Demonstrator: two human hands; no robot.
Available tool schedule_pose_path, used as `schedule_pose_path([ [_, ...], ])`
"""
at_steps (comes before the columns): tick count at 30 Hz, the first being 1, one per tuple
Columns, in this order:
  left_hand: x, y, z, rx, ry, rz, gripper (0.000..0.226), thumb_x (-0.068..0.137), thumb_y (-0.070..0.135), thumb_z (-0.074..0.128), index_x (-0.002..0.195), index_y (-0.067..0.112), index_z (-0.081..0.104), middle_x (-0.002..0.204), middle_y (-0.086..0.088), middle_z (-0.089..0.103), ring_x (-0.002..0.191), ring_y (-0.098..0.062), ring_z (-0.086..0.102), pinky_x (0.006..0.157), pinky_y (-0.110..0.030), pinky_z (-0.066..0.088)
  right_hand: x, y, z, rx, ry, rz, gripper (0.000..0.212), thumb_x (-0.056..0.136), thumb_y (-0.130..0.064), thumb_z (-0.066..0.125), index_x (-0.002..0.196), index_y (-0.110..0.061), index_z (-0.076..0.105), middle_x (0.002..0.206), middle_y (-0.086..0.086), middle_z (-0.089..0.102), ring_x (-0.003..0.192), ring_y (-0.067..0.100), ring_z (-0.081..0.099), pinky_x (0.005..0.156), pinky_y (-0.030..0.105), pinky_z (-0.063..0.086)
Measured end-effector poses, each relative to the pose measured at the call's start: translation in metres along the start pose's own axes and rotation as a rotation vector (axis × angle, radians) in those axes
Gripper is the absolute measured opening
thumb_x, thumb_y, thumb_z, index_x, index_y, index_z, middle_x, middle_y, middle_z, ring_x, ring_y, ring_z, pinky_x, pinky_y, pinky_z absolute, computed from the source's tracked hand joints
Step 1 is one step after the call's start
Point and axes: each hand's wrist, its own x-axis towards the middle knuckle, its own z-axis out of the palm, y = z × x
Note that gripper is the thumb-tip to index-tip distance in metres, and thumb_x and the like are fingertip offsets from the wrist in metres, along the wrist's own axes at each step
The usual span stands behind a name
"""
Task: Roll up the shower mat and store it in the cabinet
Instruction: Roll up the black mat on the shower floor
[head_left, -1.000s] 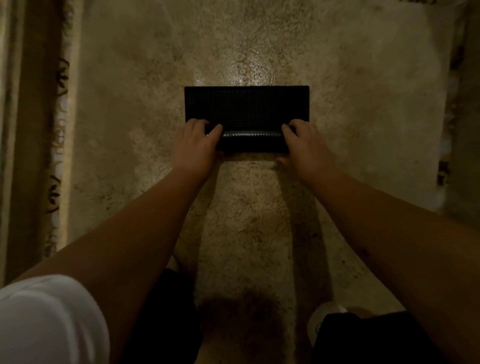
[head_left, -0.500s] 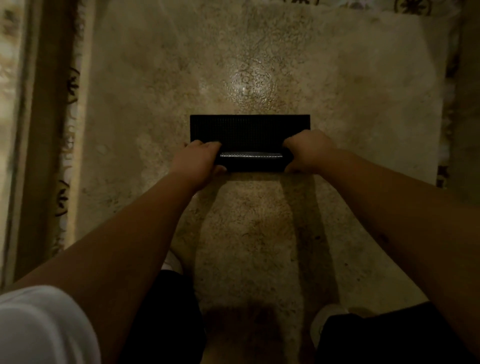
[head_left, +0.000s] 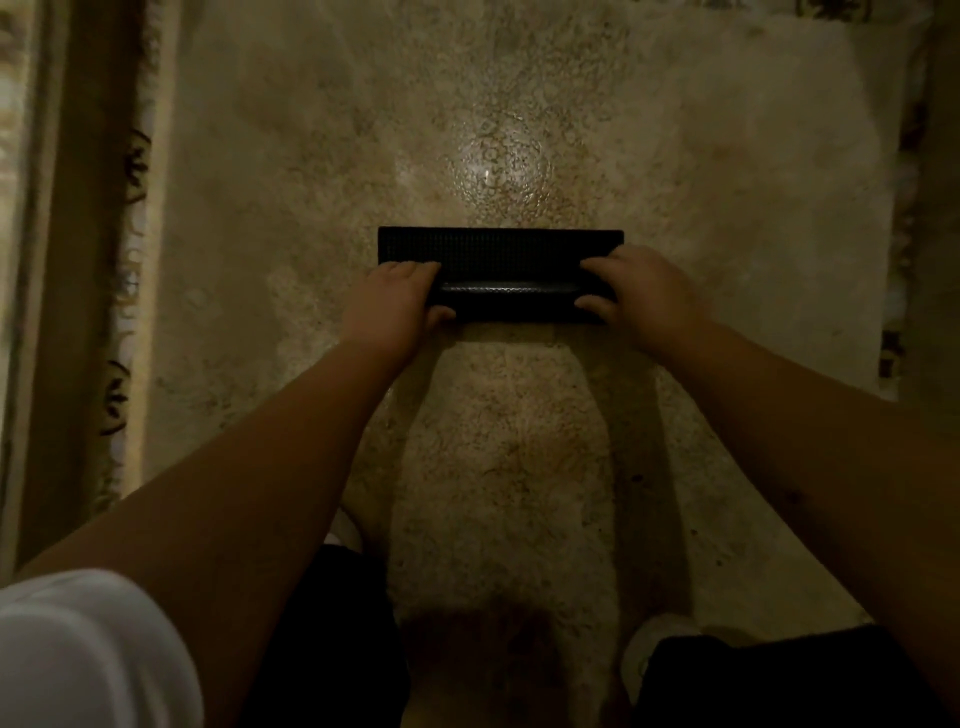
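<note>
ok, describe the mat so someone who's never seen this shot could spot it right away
Start from the mottled beige stone floor that fills the view and follow both forearms up to where they meet. Between the left hand and right hand lies the shower mat, a black textured strip, its near edge rolled into a tube. It is the only dark rectangular thing on the pale floor.

mat (head_left: 498, 249): black, dotted texture | floor (head_left: 727, 208): mottled beige | sleeve (head_left: 88, 654): white

- A white short sleeve (head_left: 78, 649) covers the left shoulder, leaving both forearms bare
- Dark trousers or shorts (head_left: 332, 639) cover both legs
- Pale, rounded shoe toes (head_left: 649, 649) show below; the left hand (head_left: 389, 306) and right hand (head_left: 649, 296) wear nothing
</note>
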Motion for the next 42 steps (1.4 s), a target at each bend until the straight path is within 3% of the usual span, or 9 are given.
schedule_pose_path([
  [5,0.013,-0.006,-0.005,-0.119,-0.028,-0.061,0.037,0.083,0.042,0.067,0.107,0.015,0.06,0.097,-0.016,0.065,0.091,-0.035,0.059,0.072,-0.041,0.05,-0.013,-0.012,0.019,-0.121,0.073,-0.031,0.07,0.071,-0.031,0.078,0.13,-0.004,0.05,0.121,0.02,0.055,0.107,0.04,0.052,0.085,0.045,0.046],
  [9,0.01,-0.006,0.002,-0.046,0.093,-0.141,0.048,0.085,0.049,0.061,0.125,0.022,0.06,0.126,-0.014,0.056,0.115,-0.035,0.047,0.091,-0.045,0.042,0.003,-0.007,0.012,-0.001,0.094,0.052,0.065,0.076,-0.028,0.076,0.133,-0.012,0.049,0.124,0.015,0.057,0.11,0.036,0.054,0.085,0.045,0.048],
  [15,-0.002,-0.007,0.009,0.058,0.215,-0.051,0.046,0.08,0.041,0.068,0.12,0.02,0.058,0.118,-0.008,0.061,0.108,-0.033,0.052,0.084,-0.047,0.041,0.013,-0.003,0.01,0.081,0.068,0.12,0.048,0.075,-0.03,0.076,0.116,-0.017,0.056,0.112,0.013,0.064,0.1,0.034,0.06,0.077,0.043,0.05],
  [20,0.02,-0.013,-0.004,0.003,0.145,-0.063,0.045,0.085,0.041,0.062,0.127,0.026,0.057,0.123,-0.004,0.062,0.111,-0.03,0.054,0.088,-0.048,0.042,0.015,0.006,0.007,-0.045,0.145,0.066,0.062,0.079,-0.039,0.072,0.132,-0.013,0.054,0.132,0.018,0.052,0.119,0.04,0.043,0.095,0.05,0.039],
  [23,0.031,-0.019,-0.012,-0.069,0.119,-0.082,0.038,0.082,0.046,0.064,0.115,0.029,0.059,0.106,-0.003,0.067,0.098,-0.028,0.059,0.082,-0.048,0.048,0.012,0.004,0.011,-0.148,0.128,0.056,0.08,0.07,-0.042,0.076,0.136,-0.012,0.044,0.128,0.018,0.052,0.116,0.04,0.043,0.09,0.051,0.043],
  [26,0.039,-0.023,-0.012,-0.102,0.143,-0.086,0.028,0.082,0.046,0.062,0.105,0.029,0.06,0.096,-0.003,0.067,0.088,-0.025,0.061,0.072,-0.04,0.05,0.019,0.009,0.008,-0.045,0.162,0.149,0.06,0.071,-0.028,0.077,0.123,-0.019,0.048,0.11,0.014,0.06,0.104,0.035,0.052,0.077,0.043,0.046],
  [32,0.034,-0.029,-0.004,-0.069,0.1,-0.142,0.068,0.074,0.045,0.074,0.135,0.037,0.045,0.145,-0.016,0.036,0.13,-0.038,0.031,0.103,-0.054,0.03,0.035,0.03,-0.008,0.049,0.032,0.059,0.053,0.076,-0.03,0.076,0.124,-0.017,0.057,0.124,0.013,0.059,0.112,0.036,0.053,0.085,0.04,0.043],
  [34,0.03,-0.032,-0.005,0.007,0.073,-0.093,0.081,0.07,0.039,0.079,0.14,0.036,0.037,0.141,-0.018,0.036,0.126,-0.039,0.034,0.101,-0.054,0.032,0.031,0.03,-0.004,-0.014,0.078,0.008,0.062,0.079,-0.028,0.075,0.134,-0.01,0.05,0.139,0.019,0.046,0.119,0.039,0.047,0.094,0.048,0.043],
  [42,0.044,-0.046,-0.012,-0.123,0.127,-0.066,0.061,0.071,0.035,0.078,0.122,0.019,0.05,0.115,-0.012,0.058,0.104,-0.032,0.053,0.084,-0.048,0.048,0.025,0.028,0.013,-0.103,0.225,-0.024,0.058,0.081,-0.028,0.066,0.129,-0.002,0.045,0.114,0.024,0.054,0.097,0.041,0.053,0.08,0.048,0.045],
])
